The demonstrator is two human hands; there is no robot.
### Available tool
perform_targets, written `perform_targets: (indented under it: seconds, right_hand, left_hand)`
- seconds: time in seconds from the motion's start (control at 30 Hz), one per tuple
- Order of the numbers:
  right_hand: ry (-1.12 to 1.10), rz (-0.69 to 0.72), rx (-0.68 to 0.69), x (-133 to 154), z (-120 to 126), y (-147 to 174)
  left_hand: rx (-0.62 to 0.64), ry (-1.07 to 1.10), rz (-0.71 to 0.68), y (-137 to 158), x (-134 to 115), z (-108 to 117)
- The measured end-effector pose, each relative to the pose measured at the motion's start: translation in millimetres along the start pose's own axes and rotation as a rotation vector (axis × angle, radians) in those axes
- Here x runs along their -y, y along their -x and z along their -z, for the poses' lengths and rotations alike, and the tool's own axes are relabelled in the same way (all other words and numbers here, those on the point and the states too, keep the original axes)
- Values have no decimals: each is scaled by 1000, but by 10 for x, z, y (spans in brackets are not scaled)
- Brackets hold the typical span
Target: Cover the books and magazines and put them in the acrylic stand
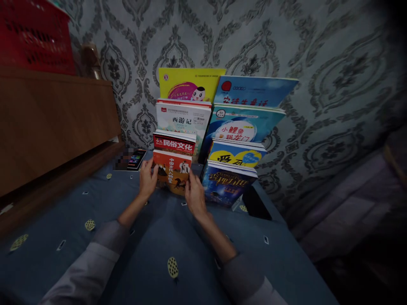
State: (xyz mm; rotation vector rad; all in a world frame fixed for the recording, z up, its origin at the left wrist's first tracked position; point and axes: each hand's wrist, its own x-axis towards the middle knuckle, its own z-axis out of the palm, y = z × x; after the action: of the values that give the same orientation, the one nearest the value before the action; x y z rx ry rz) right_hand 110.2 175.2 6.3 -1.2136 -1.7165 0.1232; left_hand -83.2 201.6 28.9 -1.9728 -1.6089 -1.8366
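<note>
An orange-red book (170, 171) with white Chinese lettering and a horse picture stands upright at the front of the left row of books. My left hand (148, 180) grips its left edge, and my right hand (195, 195) holds the right edge low down. Fingers behind the cover are partly hidden. Directly behind it are a red book (174, 144), a white book (182, 118) and a tall yellow book (190, 80). Close to my right hand, a dark blue book (225, 186) fronts the right row. Rising behind that are a blue-and-yellow book (237, 154), a teal book (248, 123) and a blue book (254, 91).
Blue patterned cloth (152, 275) covers the surface. A dark item with a lit, colourful face (136, 159) lies left of the books. A wooden cabinet (57, 127) carrying a red basket (34, 40) stands at left; patterned wallpaper (127, 51) lies behind.
</note>
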Motion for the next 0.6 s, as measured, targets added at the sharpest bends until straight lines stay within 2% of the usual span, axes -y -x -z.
perform_targets:
  seconds: [0.43, 0.6]
  right_hand:
    - [-2, 28, -11, 0, 84, -29]
    - [-23, 10, -17, 66, 98, -40]
  left_hand:
    - [-6, -12, 3, 14, 17, -29]
    - [-26, 19, -4, -89, -31, 9]
